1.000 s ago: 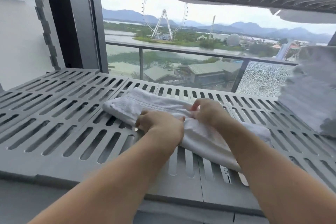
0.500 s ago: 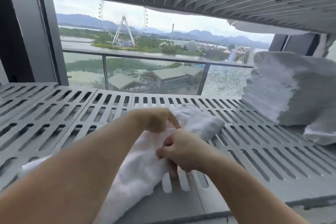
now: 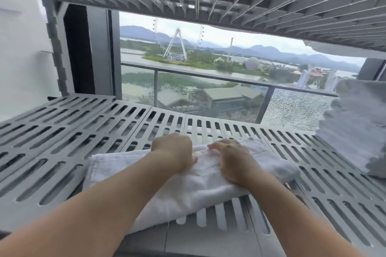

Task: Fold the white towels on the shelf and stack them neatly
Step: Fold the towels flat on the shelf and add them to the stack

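The white towel [image 3: 194, 179] lies folded across the slotted shelf [image 3: 52, 152], its near edge overhanging the shelf front. The left hand [image 3: 173, 152] and right hand [image 3: 234, 162] press on it, fingers curled into cloth. Bare slats lie left; a folded stack [image 3: 355, 129] crowds the right, under the upper shelf [image 3: 250, 0].

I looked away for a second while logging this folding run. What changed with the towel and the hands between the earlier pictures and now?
Half a second ago both hands pinched the towel and held it bunched, partly lifted. Now it lies flat as a folded band across the shelf, with the left hand and right hand pressing down on top of it. The stack of towels at the right stayed put.
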